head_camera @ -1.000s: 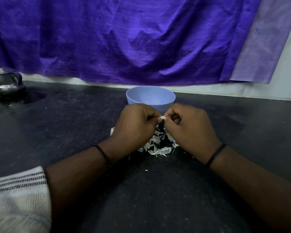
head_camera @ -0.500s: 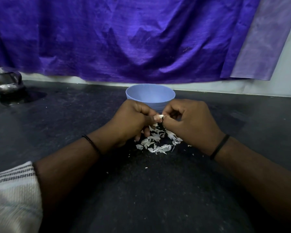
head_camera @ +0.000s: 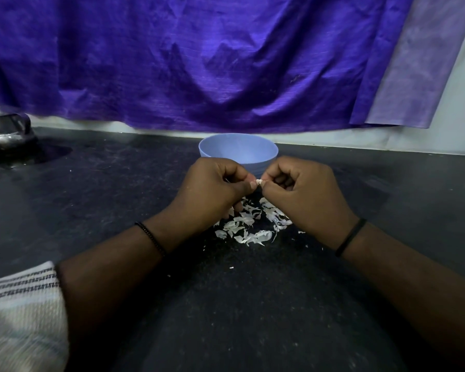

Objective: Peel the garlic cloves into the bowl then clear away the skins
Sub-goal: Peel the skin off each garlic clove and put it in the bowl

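Lying nearest: garlic skins [head_camera: 249, 226] heaped on counter [head_camera: 105, 200]; papery, featherlight, scatter easily.
Hands: left hand [head_camera: 210, 193], right hand [head_camera: 304, 196] both pinching garlic clove [head_camera: 259, 181]; small, firm, slippery; grip ends.
Beyond: bowl [head_camera: 238, 150], just behind hands.

Both forearms reach in from the near edge, converging mid-scene. Left hand [head_camera: 212, 189] and right hand [head_camera: 304, 194] curled, knuckles up, thumb and fingers [head_camera: 253, 183] of each pinching one small white garlic clove [head_camera: 259, 182] between them. Dark band on each wrist.
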A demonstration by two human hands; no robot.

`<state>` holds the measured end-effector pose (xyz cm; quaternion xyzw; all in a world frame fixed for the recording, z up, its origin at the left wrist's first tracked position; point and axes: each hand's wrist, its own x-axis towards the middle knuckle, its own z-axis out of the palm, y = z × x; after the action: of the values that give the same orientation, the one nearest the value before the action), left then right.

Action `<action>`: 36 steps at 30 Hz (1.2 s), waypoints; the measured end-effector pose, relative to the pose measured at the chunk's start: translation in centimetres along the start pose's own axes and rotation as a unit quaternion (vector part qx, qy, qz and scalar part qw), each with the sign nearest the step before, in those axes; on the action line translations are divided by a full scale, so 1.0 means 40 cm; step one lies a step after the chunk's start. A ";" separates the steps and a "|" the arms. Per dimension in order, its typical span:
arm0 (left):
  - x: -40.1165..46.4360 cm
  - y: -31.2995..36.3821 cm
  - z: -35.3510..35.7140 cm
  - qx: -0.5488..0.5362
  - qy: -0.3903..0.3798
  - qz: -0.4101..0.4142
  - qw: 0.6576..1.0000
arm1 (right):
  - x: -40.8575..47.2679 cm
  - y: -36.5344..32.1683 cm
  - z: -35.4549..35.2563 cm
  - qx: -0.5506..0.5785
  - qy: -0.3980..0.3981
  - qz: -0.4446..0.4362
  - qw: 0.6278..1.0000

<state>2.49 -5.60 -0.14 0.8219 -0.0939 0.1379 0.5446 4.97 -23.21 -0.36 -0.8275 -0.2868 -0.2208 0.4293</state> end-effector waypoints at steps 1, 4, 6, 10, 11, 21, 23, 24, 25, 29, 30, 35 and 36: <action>0.000 0.000 0.001 -0.002 -0.004 -0.005 1.000 | 0.001 0.001 0.001 -0.002 0.000 0.000 1.000; 0.001 0.002 0.002 -0.046 -0.013 -0.017 0.999 | 0.001 0.004 0.002 -0.010 0.000 -0.003 1.000; 0.001 0.005 0.003 -0.076 -0.024 -0.020 0.997 | 0.001 0.004 0.003 -0.012 0.001 -0.006 1.000; 0.003 0.002 0.004 -0.090 -0.023 -0.025 0.995 | 0.001 0.001 0.001 -0.007 -0.001 0.000 1.000; 0.005 0.000 0.003 -0.094 -0.020 -0.025 0.995 | 0.001 0.001 0.001 -0.004 -0.002 0.003 1.000; 0.011 -0.006 0.002 -0.117 0.016 -0.036 0.992 | -0.002 -0.001 -0.001 -0.007 -0.001 0.005 1.000; 0.011 -0.005 0.002 -0.120 0.019 -0.035 0.992 | -0.001 -0.003 -0.002 -0.013 -0.003 0.001 1.000; 0.010 -0.005 0.002 -0.121 0.020 -0.035 0.992 | -0.001 -0.003 -0.002 -0.016 -0.004 -0.001 1.000; 0.010 -0.005 0.001 -0.120 0.023 -0.035 0.992 | -0.001 -0.003 -0.002 -0.019 -0.005 -0.003 1.000; 0.009 0.000 0.000 -0.133 0.041 -0.034 0.990 | -0.002 0.001 -0.003 -0.033 -0.007 -0.013 0.999; 0.009 0.002 -0.001 -0.138 0.046 -0.035 0.989 | -0.002 0.003 -0.004 -0.040 -0.007 -0.012 0.999; 0.008 0.004 -0.002 -0.144 0.052 -0.040 0.987 | -0.001 0.010 -0.007 -0.066 -0.024 -0.003 0.997; 0.008 0.003 -0.001 -0.139 0.049 -0.040 0.988 | -0.001 0.010 -0.007 -0.075 -0.022 -0.009 0.997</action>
<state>2.77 -5.61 0.07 0.7335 -0.0525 0.1416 0.6627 5.18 -23.64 -0.48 -0.8593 -0.2862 -0.2278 0.3575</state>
